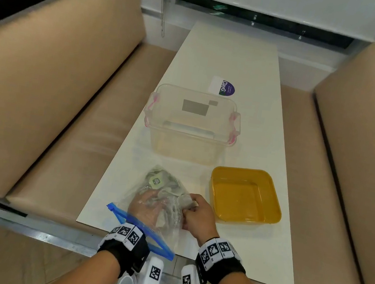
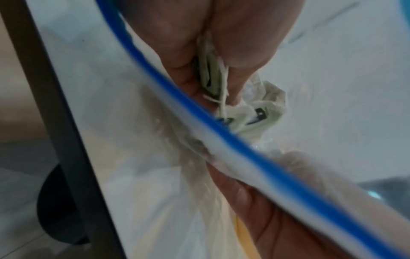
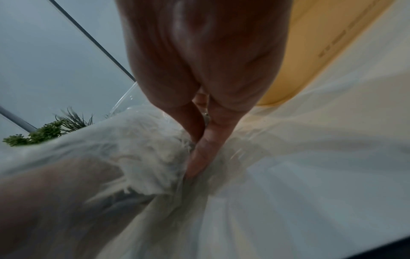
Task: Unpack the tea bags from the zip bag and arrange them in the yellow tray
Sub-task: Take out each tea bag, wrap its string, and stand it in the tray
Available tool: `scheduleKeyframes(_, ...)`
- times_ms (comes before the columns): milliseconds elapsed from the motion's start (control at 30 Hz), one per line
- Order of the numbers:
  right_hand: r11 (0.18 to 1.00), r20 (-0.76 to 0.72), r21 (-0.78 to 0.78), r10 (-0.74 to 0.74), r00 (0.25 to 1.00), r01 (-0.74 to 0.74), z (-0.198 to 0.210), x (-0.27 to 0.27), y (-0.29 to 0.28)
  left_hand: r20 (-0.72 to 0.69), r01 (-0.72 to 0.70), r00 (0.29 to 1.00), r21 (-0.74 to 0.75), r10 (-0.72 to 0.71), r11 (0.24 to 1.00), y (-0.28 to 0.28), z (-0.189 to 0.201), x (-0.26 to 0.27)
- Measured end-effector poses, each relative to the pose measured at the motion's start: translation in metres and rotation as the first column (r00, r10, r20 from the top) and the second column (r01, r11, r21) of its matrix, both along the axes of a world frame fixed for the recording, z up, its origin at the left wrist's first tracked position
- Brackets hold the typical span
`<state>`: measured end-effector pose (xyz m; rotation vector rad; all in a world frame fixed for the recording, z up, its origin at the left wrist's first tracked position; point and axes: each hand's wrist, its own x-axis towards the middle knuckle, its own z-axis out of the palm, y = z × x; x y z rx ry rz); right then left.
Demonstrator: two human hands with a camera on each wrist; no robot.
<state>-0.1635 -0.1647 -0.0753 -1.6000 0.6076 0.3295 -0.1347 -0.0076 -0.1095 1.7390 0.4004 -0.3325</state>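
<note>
The zip bag point(image 1: 161, 200) lay near the table's point(image 1: 253, 62) front edge, left of the empty yellow tray point(image 1: 245, 195). The left hand point(image 1: 146, 206), inside, pinched tea bags point(image 2: 213, 78); the right hand point(image 1: 197, 215) gripped the bag's plastic outside. Advisable: hold the plastic firm, withdraw slowly through the blue zip opening point(image 1: 143, 229), untangling strings.

Your left hand point(image 1: 145, 208) sits inside the clear blue-zippered plastic zip bag point(image 1: 163, 239); right of your right hand point(image 1: 197, 218) lies the yellow square plastic tray point(image 1: 272, 199); beyond both, the clear lidded plastic box point(image 1: 189, 142).
</note>
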Motion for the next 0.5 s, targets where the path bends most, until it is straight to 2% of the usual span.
scheduleKeyframes(133,1.000,0.009,-0.008,-0.009,1.000,0.010,0.000,0.002,-0.001,-0.055,-0.093,0.995,-0.116,0.087,0.989,-0.003,0.006,0.000)
scheduleKeyframes(267,0.999,0.012,-0.005,-0.034,0.999,0.034,0.004,0.003,0.000,-0.048,-0.268,0.963,-0.269,0.265,0.925,-0.002,0.010,-0.008)
scheduleKeyframes(400,0.997,0.016,0.034,-0.066,0.998,0.066,0.007,0.003,0.001,-0.087,-0.293,0.956,-0.295,0.280,0.909,0.000,0.003,-0.014)
scheduleKeyframes(500,0.985,-0.033,0.158,-0.070,0.997,0.074,0.014,0.001,0.000,-0.125,-0.287,0.958,-0.313,0.260,0.905,0.002,0.002,-0.015)
